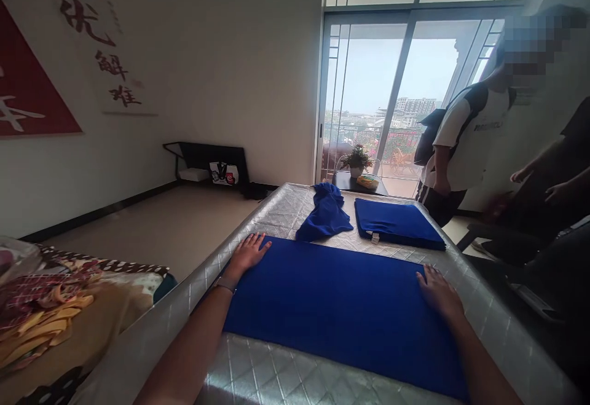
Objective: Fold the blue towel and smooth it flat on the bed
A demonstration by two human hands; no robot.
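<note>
A blue cloth (332, 306), laid out as a smooth long rectangle, covers the middle of a quilted silvery surface (271, 368). On its far left corner rests my left hand (251, 252), palm down with the fingers apart. My right hand (440, 291) lies flat over the far right corner, fingers stretched out. Neither hand grips anything. Beyond the cloth, a neatly folded blue stack (399, 220) with a small white tag sits at the right. To its left is a crumpled blue cloth (325, 214).
At the lower left is a heap of patterned and yellow fabrics (50, 313). A person (470, 122) stands beyond the right edge, and another person's hands (544, 184) show farther right. A potted plant (357, 160) stands on a small table before the glass doors.
</note>
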